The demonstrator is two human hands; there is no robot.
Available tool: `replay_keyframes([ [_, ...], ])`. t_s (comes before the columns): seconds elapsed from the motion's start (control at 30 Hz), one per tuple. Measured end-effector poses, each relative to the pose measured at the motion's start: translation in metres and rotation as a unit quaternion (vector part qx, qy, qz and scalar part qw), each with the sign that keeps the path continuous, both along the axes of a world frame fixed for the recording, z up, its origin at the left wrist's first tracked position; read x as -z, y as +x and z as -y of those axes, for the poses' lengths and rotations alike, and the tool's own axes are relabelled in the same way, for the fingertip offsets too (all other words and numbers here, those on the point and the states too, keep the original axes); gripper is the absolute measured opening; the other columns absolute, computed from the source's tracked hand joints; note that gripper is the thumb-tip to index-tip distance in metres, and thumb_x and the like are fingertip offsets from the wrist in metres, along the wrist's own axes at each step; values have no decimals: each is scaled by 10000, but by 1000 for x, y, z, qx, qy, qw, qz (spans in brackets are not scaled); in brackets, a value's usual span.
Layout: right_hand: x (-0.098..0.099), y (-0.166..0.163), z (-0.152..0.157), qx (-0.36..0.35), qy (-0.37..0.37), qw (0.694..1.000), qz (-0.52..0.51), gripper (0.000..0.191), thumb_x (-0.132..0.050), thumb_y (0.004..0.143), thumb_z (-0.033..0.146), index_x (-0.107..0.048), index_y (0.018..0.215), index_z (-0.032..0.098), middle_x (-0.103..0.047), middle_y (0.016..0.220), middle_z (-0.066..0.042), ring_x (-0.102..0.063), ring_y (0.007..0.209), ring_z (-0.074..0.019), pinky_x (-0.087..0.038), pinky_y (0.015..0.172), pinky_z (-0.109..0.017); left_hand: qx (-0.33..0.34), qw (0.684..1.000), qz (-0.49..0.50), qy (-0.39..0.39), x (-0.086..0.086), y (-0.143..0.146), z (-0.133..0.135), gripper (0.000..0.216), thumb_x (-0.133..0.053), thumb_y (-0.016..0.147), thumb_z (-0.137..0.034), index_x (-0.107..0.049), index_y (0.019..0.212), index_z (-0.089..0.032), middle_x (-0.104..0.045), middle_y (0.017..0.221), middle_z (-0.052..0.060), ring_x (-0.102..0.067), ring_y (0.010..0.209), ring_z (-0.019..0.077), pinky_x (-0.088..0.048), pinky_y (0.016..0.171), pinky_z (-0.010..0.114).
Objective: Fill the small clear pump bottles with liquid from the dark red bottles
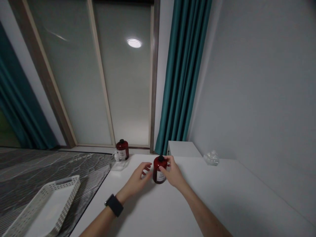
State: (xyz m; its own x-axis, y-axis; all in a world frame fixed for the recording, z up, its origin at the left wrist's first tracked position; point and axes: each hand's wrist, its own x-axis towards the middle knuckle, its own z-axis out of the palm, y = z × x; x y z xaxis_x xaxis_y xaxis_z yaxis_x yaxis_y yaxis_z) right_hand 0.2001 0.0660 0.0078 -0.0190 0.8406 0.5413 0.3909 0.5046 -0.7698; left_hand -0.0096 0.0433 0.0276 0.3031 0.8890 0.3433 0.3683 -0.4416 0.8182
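Observation:
A dark red bottle with a black cap and a white label stands upright on the white table. My right hand grips it from the right, thumb across the front by the label and fingers round the far side. Just left of the bottle is my left hand, fingers apart and curved, with nothing in them; a dark watch is on that wrist. A second red bottle of the same look stands at the table's far left corner, beside a clear plastic piece.
Crumpled clear plastic lies near the wall on the right. A white box-like cabinet stands beyond the table's far edge. To the left, lower down, a white perforated basket rests on a grey patterned surface.

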Motion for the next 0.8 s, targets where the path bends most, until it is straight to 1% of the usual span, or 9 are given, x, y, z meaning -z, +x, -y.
replay_keyframes([
  [0.1, 4, 1, -27, 8, -2, 1000, 7, 577, -641, 828, 283, -454, 1370, 219, -661, 1264, -131, -654, 1146, -247, -538, 940, -417, -33, 999, -14, 10, 12, -13, 3, 273, -553, 918, -340, -633, 1138, -199, -690, 1103, 97, -661, 963, 237, -538, 728, 329],
  [0.2, 4, 6, -57, 12, -2, 1000, 29, 644, -626, 836, 283, -405, 1436, 202, -663, 1265, -141, -652, 1156, -243, -504, 1005, -447, -59, 998, -22, 10, 21, -20, 6, 234, -541, 914, -312, -653, 1083, -195, -698, 1002, 79, -654, 879, 220, -508, 687, 311],
  [0.33, 2, 14, -88, 34, 1, 998, 55, 652, -602, 852, 304, -388, 1449, 154, -662, 1249, -170, -670, 1108, -245, -506, 999, -458, -34, 998, -46, 25, 25, -21, 10, 185, -550, 904, -279, -670, 1024, -207, -692, 936, 63, -637, 843, 213, -498, 708, 314],
  [0.43, 3, 20, -99, 49, 8, 996, 72, 654, -593, 861, 327, -378, 1455, 160, -670, 1244, -164, -671, 1110, -246, -526, 965, -446, -14, 995, -88, 44, 26, -21, 13, 187, -521, 911, -251, -660, 1031, -216, -677, 939, 65, -636, 888, 228, -511, 775, 342],
  [0.5, 3, 23, -100, 60, 17, 995, 83, 644, -596, 860, 341, -393, 1448, 177, -677, 1244, -153, -670, 1117, -253, -533, 951, -448, 0, 991, -123, 60, 28, -21, 15, 193, -517, 901, -218, -653, 1038, -219, -671, 957, 65, -635, 912, 232, -513, 825, 355],
  [0.57, 3, 26, -96, 76, 32, 992, 93, 633, -579, 868, 340, -393, 1452, 181, -664, 1275, -160, -652, 1156, -270, -517, 972, -476, 16, 985, -155, 73, 30, -20, 17, 210, -524, 889, -185, -647, 1054, -223, -672, 981, 66, -635, 933, 232, -507, 858, 358],
  [0.63, 0, 28, -88, 97, 55, 989, 101, 618, -524, 897, 316, -367, 1475, 165, -608, 1356, -190, -591, 1245, -295, -452, 1045, -533, 28, 979, -184, 83, 31, -21, 17, 230, -531, 881, -159, -641, 1070, -227, -675, 1002, 64, -635, 955, 233, -500, 874, 356],
  [0.73, -4, 23, -68, 119, 96, 982, 111, 582, -446, 929, 283, -358, 1485, 137, -506, 1465, -214, -473, 1354, -331, -324, 1123, -605, 22, 972, -217, 89, 32, -23, 18, 223, -534, 879, -139, -640, 1055, -226, -682, 1006, 61, -636, 961, 233, -488, 870, 349],
  [0.8, -6, 12, -52, 119, 117, 979, 116, 540, -428, 935, 265, -396, 1464, 160, -520, 1452, -186, -457, 1358, -332, -292, 1135, -611, 11, 968, -231, 95, 31, -25, 17, 216, -526, 883, -130, -642, 1042, -221, -687, 989, 58, -636, 941, 231, -479, 851, 345],
])
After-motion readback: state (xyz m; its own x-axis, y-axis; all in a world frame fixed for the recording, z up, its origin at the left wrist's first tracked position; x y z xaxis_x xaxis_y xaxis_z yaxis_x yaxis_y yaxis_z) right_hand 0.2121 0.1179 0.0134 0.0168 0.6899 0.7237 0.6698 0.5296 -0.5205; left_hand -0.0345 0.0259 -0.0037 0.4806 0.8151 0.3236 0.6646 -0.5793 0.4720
